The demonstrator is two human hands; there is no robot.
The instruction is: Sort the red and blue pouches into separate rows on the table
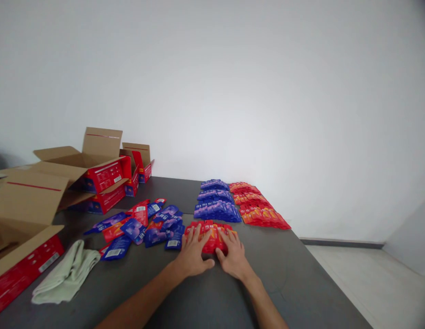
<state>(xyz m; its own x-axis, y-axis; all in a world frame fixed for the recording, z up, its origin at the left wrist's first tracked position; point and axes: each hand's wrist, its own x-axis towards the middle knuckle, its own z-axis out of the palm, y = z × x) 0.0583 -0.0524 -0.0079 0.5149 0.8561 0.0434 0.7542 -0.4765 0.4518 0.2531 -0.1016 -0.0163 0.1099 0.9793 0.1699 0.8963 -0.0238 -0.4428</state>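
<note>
Both hands lie open and flat, fingers spread, gripping nothing. The left hand [193, 256] presses on the left half of a fanned row of red packets [212, 230] and the right hand [233, 258] on its right half, with the thumbs nearly meeting at the row's near edge. Far left of that row stand open cardboard boxes [96, 173] with red sides. Nearer, a pale green cloth [66, 274] lies crumpled, and a loose heap of blue and red packets [144, 226] reaches the row's left end. Behind the row sit tidy blue rows [215, 203], and behind and to its right are red-orange rows [258, 205], all on the dark table [301, 274]. Squaring the row probably wants light, even pressure from both palms, drawing the ends inward together so that nothing from the heap gets swept in.
</note>
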